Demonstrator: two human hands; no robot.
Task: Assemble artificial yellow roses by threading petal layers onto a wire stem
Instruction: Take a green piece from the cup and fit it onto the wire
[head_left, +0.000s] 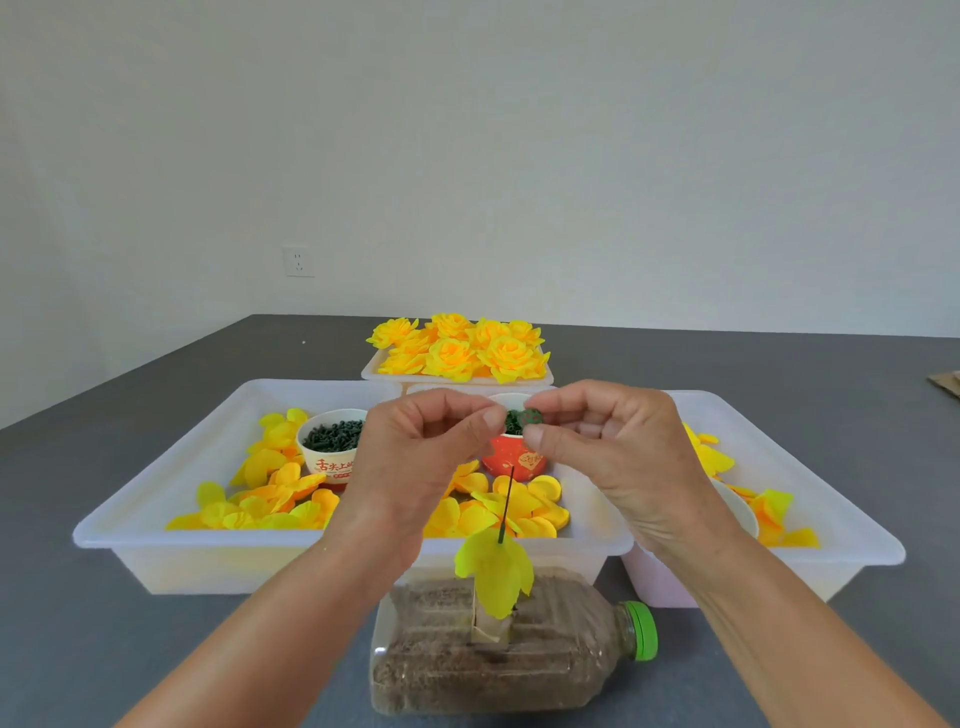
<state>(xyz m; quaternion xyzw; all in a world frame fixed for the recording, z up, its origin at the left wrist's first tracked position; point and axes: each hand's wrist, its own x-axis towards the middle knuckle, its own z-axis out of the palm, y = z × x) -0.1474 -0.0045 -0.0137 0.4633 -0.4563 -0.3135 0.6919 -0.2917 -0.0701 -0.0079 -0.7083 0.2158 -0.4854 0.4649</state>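
1. Hands: left hand and right hand meet at frame centre, fingertips close together. Both pinch a small green calyx piece between thumb and forefinger; remaining fingers curled.
2. Wire stem: thin dark wire standing roughly upright just below the hands, slight tilt. Its top end sits below the green piece, apart from it.
3. Petal layer: yellow-green, already on the wire, hanging low near the base.
4. Base: wire rises from a taped cardboard block on top of a clear plastic bottle lying on its side, lower centre. Bottle is filled with brown grainy material, green cap points frame right.
5. Big white tray, centre left behind the bottle: loose yellow petals, a white paper cup of dark green pieces, a red cup partly hidden by the hands.
6. Second white tray, centre right: more yellow-orange petals, mostly hidden behind the right forearm; a white bowl rim shows beside the wrist.
7. Far tray, upper centre: pile of finished yellow roses.
8. All on a dark grey table. White wall behind, power socket at centre left. Cardboard scrap at right edge of the frame.
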